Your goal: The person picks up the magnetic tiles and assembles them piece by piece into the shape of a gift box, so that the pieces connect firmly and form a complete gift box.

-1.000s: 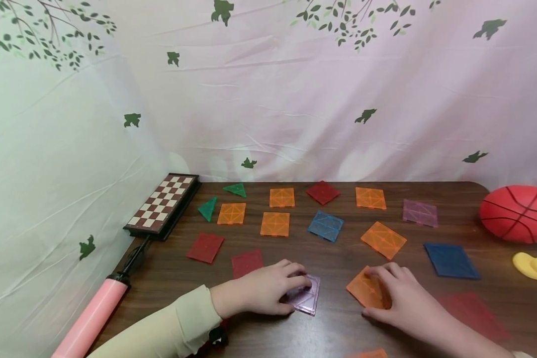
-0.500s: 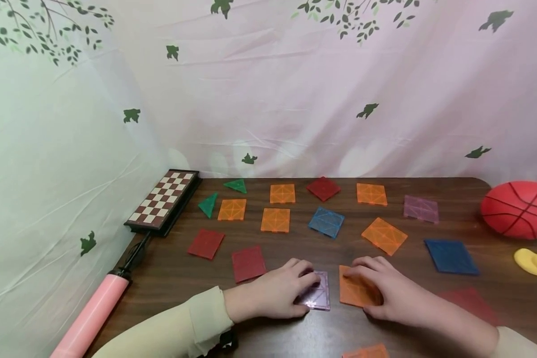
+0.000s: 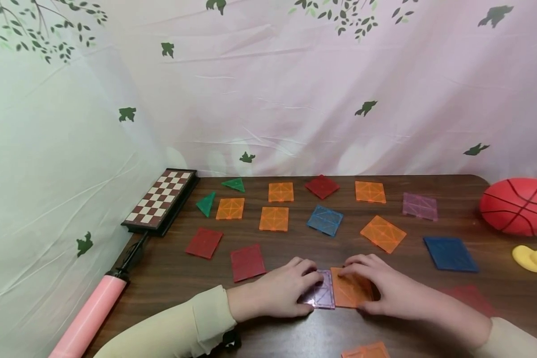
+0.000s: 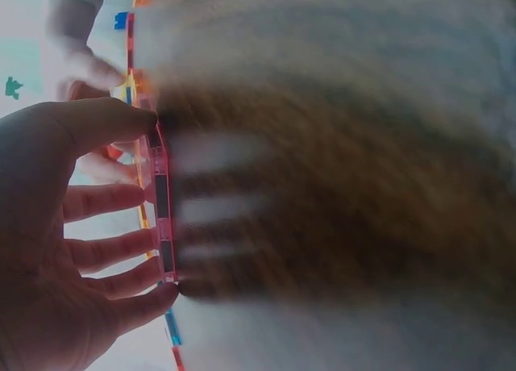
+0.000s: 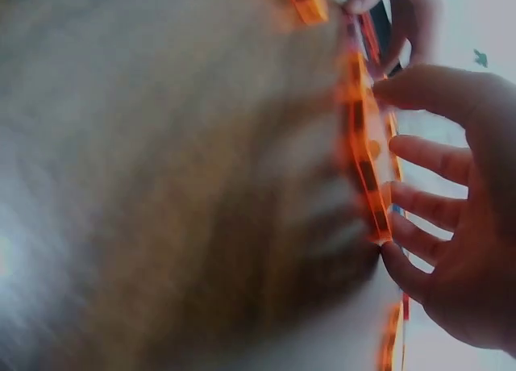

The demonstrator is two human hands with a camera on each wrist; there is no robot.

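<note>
In the head view a translucent purple square magnetic tile [image 3: 324,291] lies flat on the dark wooden table. My left hand [image 3: 284,288] grips it from the left, thumb at the near edge and fingertips over the top. Edge to edge with it on the right is an orange square magnetic tile [image 3: 351,288]. My right hand [image 3: 394,288] holds that one by its right part, fingers on the far side and thumb at the near edge. From the left wrist view, the fingertips line the purple tile's edge [image 4: 164,198]. The right wrist view shows the orange tile's edge [image 5: 364,145] beside the fingertips.
Several loose tiles lie farther back, among them a blue tile [image 3: 324,220] and a red tile [image 3: 248,262]. Another orange tile [image 3: 366,351] is at the near edge. A chessboard [image 3: 161,199] and pink pump [image 3: 91,318] stand left; a red ball [image 3: 519,206] and yellow duck [image 3: 532,259] right.
My right hand has turned the orange tile square and slid it left against the purple one. My left hand has moved the purple tile to the right.
</note>
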